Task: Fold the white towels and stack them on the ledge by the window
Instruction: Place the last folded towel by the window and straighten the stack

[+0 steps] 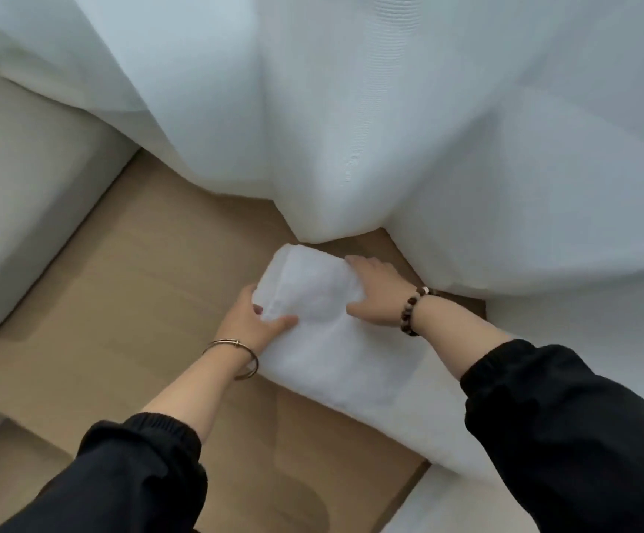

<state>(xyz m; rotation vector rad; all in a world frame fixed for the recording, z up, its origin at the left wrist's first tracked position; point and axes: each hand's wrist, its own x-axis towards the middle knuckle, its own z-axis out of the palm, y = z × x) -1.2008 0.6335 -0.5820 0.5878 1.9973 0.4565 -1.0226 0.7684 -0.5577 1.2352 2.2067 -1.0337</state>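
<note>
A folded white towel point(308, 286) lies on top of another folded white towel point(335, 359) on the tan wooden ledge point(128, 286), just in front of the sheer white curtain. My left hand point(253, 321) grips the top towel's left edge, thumb on top and fingers underneath. On the towel's right side, my right hand point(376, 292) holds the edge with the thumb over its lower corner and the fingers along its side.
The sheer white curtain point(351, 109) hangs over the back of the ledge and drapes to the right. A pale cushion point(24, 209) sits at the left. White bedding point(466, 436) lies at the lower right.
</note>
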